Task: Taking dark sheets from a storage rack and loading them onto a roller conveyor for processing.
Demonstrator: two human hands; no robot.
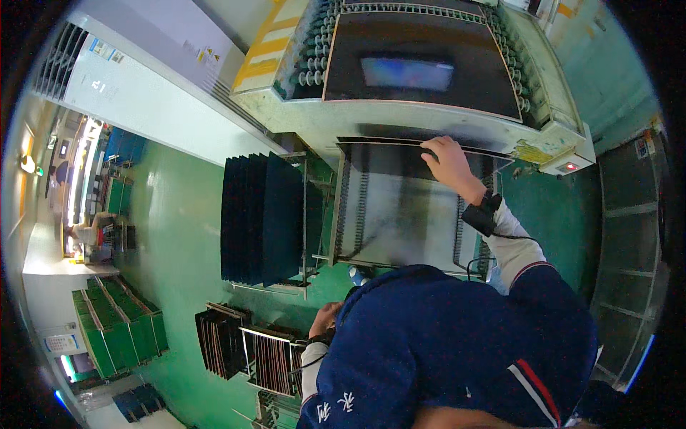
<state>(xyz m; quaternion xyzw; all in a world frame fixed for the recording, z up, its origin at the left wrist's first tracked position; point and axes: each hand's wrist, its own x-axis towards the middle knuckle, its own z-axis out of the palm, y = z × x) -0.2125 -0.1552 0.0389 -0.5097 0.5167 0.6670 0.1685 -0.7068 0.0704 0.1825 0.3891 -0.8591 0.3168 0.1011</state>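
Black, thin and broad, the panel (382,159) stands at the far end of the slotted rack (362,204), just before the roller conveyor (304,113); the right hand (446,163) is at its upper edge, fingers bent, though I cannot tell whether they clamp it; the left hand (325,317) is near the small rack (271,334), fingers curled, and whether it holds anything I cannot tell. The panel looks stiff yet able to flex a little, probably moderate in weight, perhaps slippery on its smooth face; its corners could chip, so opposite edges seem the safest hold.
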